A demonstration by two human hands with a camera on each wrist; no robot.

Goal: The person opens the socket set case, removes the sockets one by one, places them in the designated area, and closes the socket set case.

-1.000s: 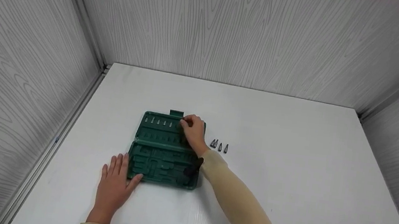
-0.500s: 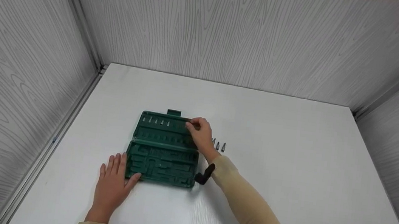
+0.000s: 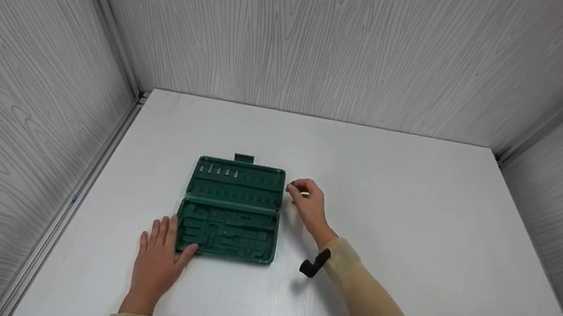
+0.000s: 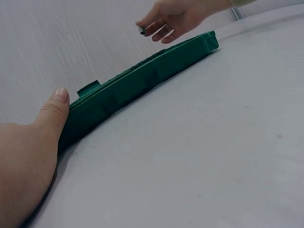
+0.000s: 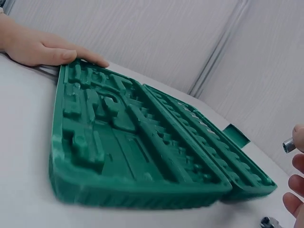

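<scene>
A green plastic tool case (image 3: 229,232) lies unfolded on the white table, with moulded recesses in both halves. Several small silver pieces (image 3: 218,170) sit in a row along its far half. My left hand (image 3: 154,266) rests flat at the case's near left corner, thumb on the front edge (image 4: 59,102) and fingers along the side. Just right of the far half, my right hand (image 3: 310,207) pinches a small metal socket (image 5: 288,145) between thumb and fingertips, above the table. The socket's hollow end shows in the right wrist view.
Another metal piece (image 5: 270,222) lies on the table below my right hand; in the head view the hand hides that spot. The case's latch flap (image 3: 244,158) sticks out at the far edge. Wood-grain panels (image 3: 296,36) enclose the table at the back and sides.
My right hand has moved from the far half of the case rightward, past its right edge, now covering the loose metal pieces on the table. My left hand has stayed on the case.
</scene>
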